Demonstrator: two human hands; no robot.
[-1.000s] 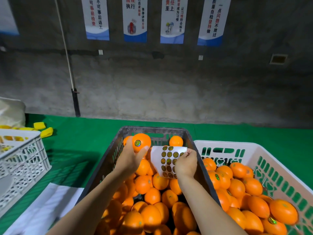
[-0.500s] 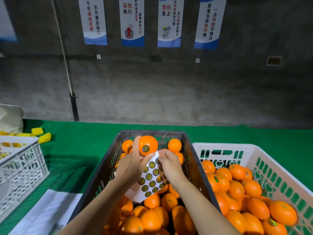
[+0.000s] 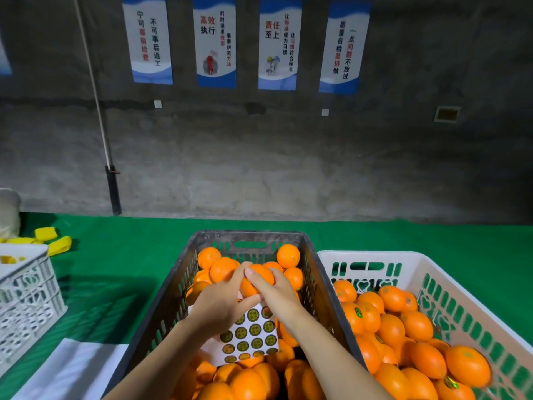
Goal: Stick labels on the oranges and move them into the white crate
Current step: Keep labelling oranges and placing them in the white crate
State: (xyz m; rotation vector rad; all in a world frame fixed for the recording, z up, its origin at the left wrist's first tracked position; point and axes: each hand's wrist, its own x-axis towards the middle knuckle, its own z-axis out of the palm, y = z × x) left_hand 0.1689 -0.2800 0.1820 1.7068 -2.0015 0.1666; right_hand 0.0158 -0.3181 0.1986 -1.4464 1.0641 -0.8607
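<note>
One orange is held up over the dark crate, clasped from both sides: the left hand wraps its near left side with fingers curled over the top, and the right hand closes on it from the right, fingertips pressing its upper face, so the two hands meet on the fruit. Whether this orange carries a label cannot be told, since the fingers cover most of its skin. Just under the hands hangs the label sheet, a white backing with rows of round gold-and-green stickers; it seems pinched in the left hand, though the exact hold is hidden. Many stickers are left on the sheet. Beneath it the dark crate is heaped with oranges showing no labels that can be made out, so the bulk of the work looks to be ahead. The white crate stands just beside it on the right, touching or nearly so, already well filled; several of its oranges show small green-gold labels, which suggests a good share is done. Both crates sit on the green-covered table; a second pale crate stands well apart at the left edge.
</note>
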